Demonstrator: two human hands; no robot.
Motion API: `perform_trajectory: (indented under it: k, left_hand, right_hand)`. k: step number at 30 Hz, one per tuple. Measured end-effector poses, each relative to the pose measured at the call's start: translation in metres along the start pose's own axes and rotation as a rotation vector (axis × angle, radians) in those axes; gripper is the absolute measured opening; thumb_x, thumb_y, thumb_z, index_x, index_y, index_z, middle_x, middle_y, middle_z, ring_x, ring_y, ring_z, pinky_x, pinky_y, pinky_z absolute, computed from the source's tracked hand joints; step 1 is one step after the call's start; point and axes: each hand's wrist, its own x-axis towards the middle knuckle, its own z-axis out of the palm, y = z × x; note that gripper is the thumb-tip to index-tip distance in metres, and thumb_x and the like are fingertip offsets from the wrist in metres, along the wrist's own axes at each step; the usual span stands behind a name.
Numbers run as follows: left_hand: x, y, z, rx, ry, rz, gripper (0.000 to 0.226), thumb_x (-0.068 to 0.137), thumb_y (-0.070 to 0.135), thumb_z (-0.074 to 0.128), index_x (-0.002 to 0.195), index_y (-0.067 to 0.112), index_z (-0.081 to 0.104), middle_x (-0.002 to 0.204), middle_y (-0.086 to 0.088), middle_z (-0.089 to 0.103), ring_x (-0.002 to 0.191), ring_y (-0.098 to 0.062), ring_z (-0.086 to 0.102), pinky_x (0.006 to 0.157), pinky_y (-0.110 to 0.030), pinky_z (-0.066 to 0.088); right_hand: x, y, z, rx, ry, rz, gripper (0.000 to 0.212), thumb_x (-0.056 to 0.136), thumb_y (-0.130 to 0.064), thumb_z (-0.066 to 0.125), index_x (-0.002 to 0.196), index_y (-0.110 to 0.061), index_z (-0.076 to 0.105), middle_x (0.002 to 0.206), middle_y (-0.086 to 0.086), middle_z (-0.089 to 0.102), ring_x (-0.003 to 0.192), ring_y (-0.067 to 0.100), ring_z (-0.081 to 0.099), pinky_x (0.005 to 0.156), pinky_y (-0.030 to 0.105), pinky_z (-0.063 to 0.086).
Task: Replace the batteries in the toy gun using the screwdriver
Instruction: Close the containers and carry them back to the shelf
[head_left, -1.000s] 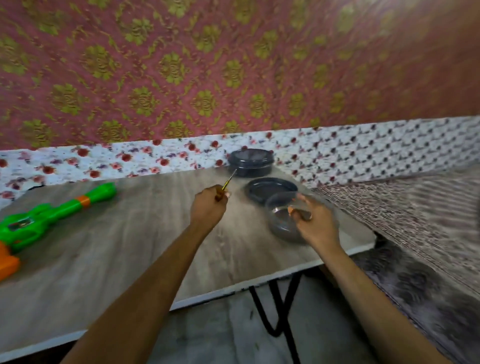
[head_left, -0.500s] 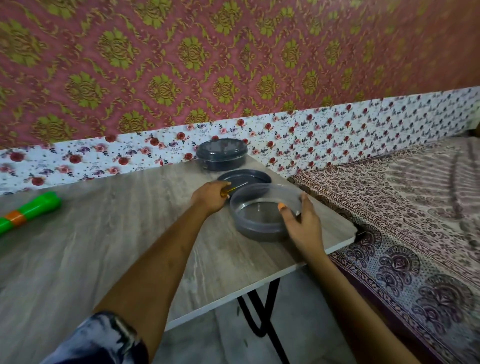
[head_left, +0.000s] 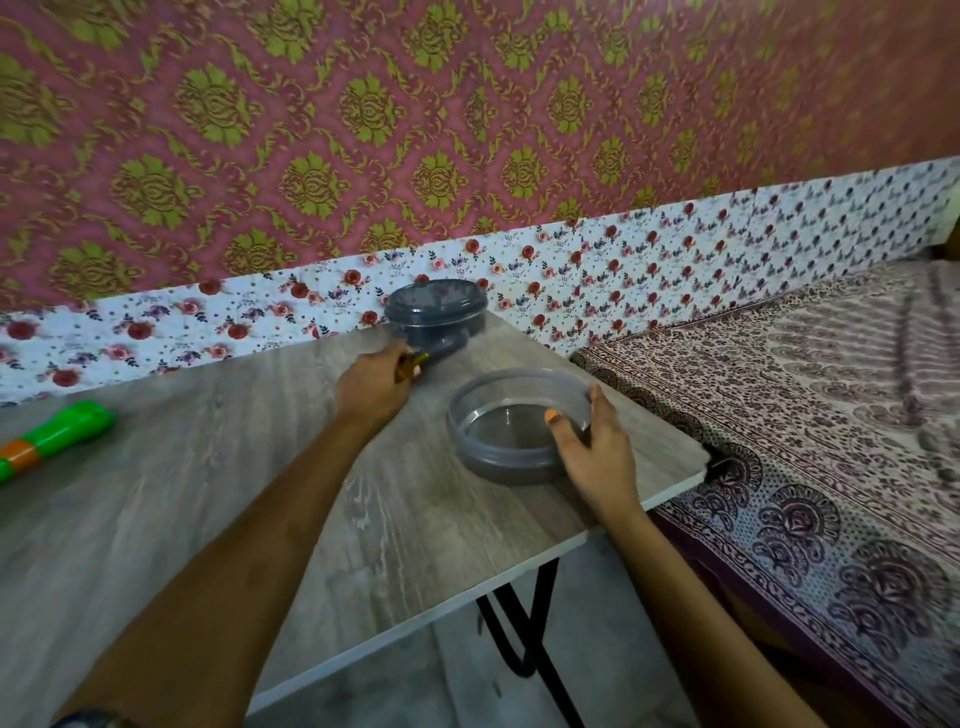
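Toy gun far left, well apart from hands.

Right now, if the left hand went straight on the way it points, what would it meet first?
The left hand, gripping the screwdriver, points at the lidded grey container by the wall; a blurred dark lid just before it probably comes first.

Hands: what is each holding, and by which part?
The left hand grips the screwdriver by its handle; the right hand holds the open grey container by its rim, thumb inside.
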Motion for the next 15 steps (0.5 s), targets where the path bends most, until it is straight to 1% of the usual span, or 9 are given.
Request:
perform_trajectory:
  k: [2,4,6,7,8,10,11,13,15]
  left_hand:
    - [-0.002,0.008,-0.02,-0.105,0.123,-0.005,0.023,0.095,0.027,0.051,0.107,0.007,0.055,0.089,-0.014,0.062,0.078,-0.025,0.057,0.067,-0.031,0.043]
    - [-0.005,0.022,-0.042,-0.284,0.256,-0.057,0.025,0.097,0.026,0.048,0.101,0.002,0.053,0.079,-0.009,0.057,0.073,-0.022,0.051,0.065,-0.03,0.039]
    - [-0.007,0.036,-0.061,-0.532,0.346,-0.159,0.022,0.098,0.027,0.046,0.09,0.007,0.05,0.068,-0.001,0.048,0.066,-0.019,0.045,0.063,-0.028,0.036]
    - [-0.008,0.043,-0.068,-0.689,0.362,-0.227,0.021,0.098,0.027,0.046,0.084,0.012,0.049,0.064,0.0,0.044,0.06,-0.017,0.043,0.06,-0.027,0.037]
    - [-0.01,0.047,-0.074,-0.848,0.354,-0.313,0.022,0.098,0.026,0.046,0.079,0.016,0.048,0.062,0.001,0.042,0.055,-0.014,0.04,0.053,-0.025,0.037]
    - [-0.015,0.052,-0.077,-1.095,0.253,-0.524,0.022,0.099,0.024,0.046,0.077,0.021,0.049,0.061,0.001,0.041,0.047,-0.009,0.035,0.038,-0.017,0.032]
    - [-0.019,0.05,-0.077,-1.173,0.185,-0.619,0.021,0.099,0.023,0.046,0.078,0.02,0.051,0.061,0.002,0.041,0.044,-0.008,0.034,0.034,-0.015,0.03]
    - [-0.028,0.044,-0.069,-1.266,0.052,-0.753,0.023,0.099,0.021,0.046,0.078,0.018,0.053,0.058,0.002,0.04,0.035,-0.004,0.032,0.031,-0.013,0.027]
    - [-0.037,0.033,-0.06,-1.316,-0.04,-0.854,0.027,0.099,0.02,0.046,0.073,0.016,0.05,0.049,0.003,0.039,0.028,-0.002,0.03,0.03,-0.01,0.026]
  right_hand:
    - [-0.001,-0.002,-0.001,0.003,-0.018,0.012,0.073,0.089,-0.041,0.051,0.147,-0.012,0.017,0.154,0.007,0.023,0.141,0.024,0.024,0.113,0.039,0.022]
    - [-0.002,-0.004,-0.003,0.008,-0.033,0.031,0.074,0.089,-0.041,0.051,0.147,-0.011,0.017,0.154,0.007,0.023,0.141,0.024,0.023,0.113,0.039,0.022]
    - [-0.002,-0.007,-0.004,0.019,-0.046,0.049,0.074,0.089,-0.041,0.052,0.147,-0.01,0.017,0.154,0.007,0.022,0.141,0.024,0.023,0.113,0.037,0.022]
    - [-0.003,-0.009,-0.003,0.025,-0.055,0.055,0.074,0.089,-0.041,0.052,0.147,-0.01,0.016,0.154,0.007,0.021,0.141,0.024,0.022,0.114,0.038,0.021]
    - [-0.004,-0.012,-0.002,0.034,-0.067,0.057,0.074,0.089,-0.041,0.051,0.147,-0.01,0.016,0.155,0.007,0.02,0.142,0.024,0.022,0.114,0.038,0.02]
    - [-0.008,-0.017,0.002,0.06,-0.095,0.066,0.073,0.09,-0.043,0.049,0.148,-0.012,0.014,0.155,0.006,0.018,0.142,0.025,0.019,0.115,0.039,0.018]
    - [-0.011,-0.02,0.005,0.08,-0.105,0.076,0.072,0.091,-0.044,0.047,0.148,-0.014,0.014,0.156,0.006,0.017,0.142,0.025,0.019,0.115,0.04,0.018]
    - [-0.015,-0.025,0.008,0.145,-0.112,0.097,0.069,0.092,-0.044,0.046,0.147,-0.016,0.016,0.155,0.005,0.019,0.142,0.024,0.019,0.115,0.039,0.017]
    - [-0.02,-0.028,0.01,0.243,-0.108,0.106,0.065,0.092,-0.043,0.045,0.146,-0.016,0.02,0.154,0.004,0.023,0.141,0.022,0.023,0.115,0.039,0.02]
